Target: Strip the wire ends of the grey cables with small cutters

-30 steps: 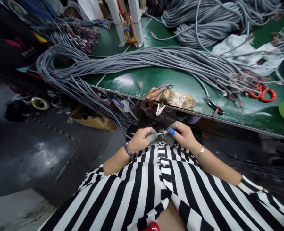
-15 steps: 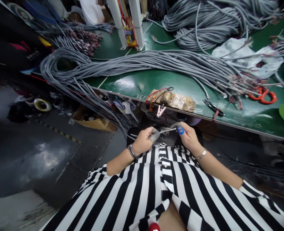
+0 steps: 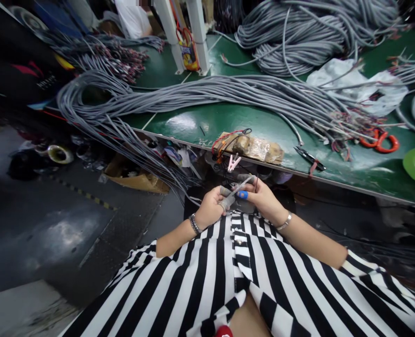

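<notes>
My left hand (image 3: 211,208) and my right hand (image 3: 260,196) meet just below the bench edge, in front of my striped shirt. Both pinch the end of a thin grey cable (image 3: 237,188) that runs between them. Grey finger cots cover my left fingertips, and a blue cot sits on my right thumb. A bracelet is on each wrist. How the cable continues past my left hand is hard to make out.
A green workbench (image 3: 207,119) carries long bundles of grey cables (image 3: 228,91), a taped block with red and black wires (image 3: 253,145), black cutters (image 3: 309,157), orange-handled scissors (image 3: 381,138) and a white bag (image 3: 355,82). Cables hang off its left end. A cardboard box (image 3: 133,175) lies on the dark floor.
My right hand has moved left and closer to the left hand, so the stretch of cable between them is shorter. The left hand stays roughly where it was.
</notes>
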### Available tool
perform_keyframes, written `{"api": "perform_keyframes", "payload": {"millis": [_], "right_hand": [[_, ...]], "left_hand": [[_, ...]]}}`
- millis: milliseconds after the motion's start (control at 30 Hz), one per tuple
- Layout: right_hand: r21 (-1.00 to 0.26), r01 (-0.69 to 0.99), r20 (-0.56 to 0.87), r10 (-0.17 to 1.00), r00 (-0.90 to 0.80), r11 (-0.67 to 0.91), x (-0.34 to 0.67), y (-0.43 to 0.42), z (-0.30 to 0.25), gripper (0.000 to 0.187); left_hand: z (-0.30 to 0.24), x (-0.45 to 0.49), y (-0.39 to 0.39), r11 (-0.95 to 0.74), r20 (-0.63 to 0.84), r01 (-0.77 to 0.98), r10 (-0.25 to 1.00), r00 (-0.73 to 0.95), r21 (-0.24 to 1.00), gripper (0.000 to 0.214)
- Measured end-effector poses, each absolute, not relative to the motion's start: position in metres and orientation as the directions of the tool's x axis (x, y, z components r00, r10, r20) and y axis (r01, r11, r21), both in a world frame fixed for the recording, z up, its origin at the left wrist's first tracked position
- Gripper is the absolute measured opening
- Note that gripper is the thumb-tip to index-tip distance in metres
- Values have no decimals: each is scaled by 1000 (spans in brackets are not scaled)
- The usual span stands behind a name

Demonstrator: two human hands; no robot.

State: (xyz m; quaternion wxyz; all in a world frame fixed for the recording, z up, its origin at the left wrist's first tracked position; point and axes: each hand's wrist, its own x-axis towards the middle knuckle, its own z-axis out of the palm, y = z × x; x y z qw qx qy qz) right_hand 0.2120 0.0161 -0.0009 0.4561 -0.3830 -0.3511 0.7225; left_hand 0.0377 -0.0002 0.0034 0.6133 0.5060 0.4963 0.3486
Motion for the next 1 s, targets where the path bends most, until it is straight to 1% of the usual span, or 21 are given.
{"api": "perform_keyframes", "payload": {"millis": [133, 267, 367, 500, 700, 800, 933, 967, 1000], "right_hand": [[-842, -426, -253, 940, -230, -330, 208, 19, -3, 55], [-845, -414, -278, 939, -202, -339, 205, 21, -4, 50], [-847, -422, -261, 944, -201, -324, 202, 23, -3, 49], [-853, -421, -261, 951, -168, -309, 196, 23, -2, 47], [-853, -422, -267, 952, -152, -307, 193, 22, -2, 43], [-826, -442, -297, 937, -185, -349, 191, 22, 5, 39], [-811, -447, -311, 925, -218, -378, 183, 23, 15, 38], [-810, -448, -312, 925, -215, -378, 180, 23, 16, 38], [-809, -452, -313, 926, -210, -376, 177, 23, 17, 39]], "left_hand": [[3, 37, 0, 280, -281, 48, 912, 298, 959, 32], [2, 36, 0, 338, -320, 0, 892, 320, 941, 36], [-1, 35, -1, 350, -309, -76, 894, 325, 934, 36], [-3, 35, -1, 371, -291, -228, 902, 318, 900, 34], [-1, 34, 0, 462, -322, -432, 876, 358, 774, 32], [-2, 31, 2, 507, -304, -513, 850, 430, 692, 25], [-6, 23, 5, 586, -290, -590, 802, 523, 556, 10], [-8, 21, 5, 603, -292, -602, 790, 538, 523, 10], [-10, 19, 5, 616, -296, -612, 782, 548, 495, 15]]}}
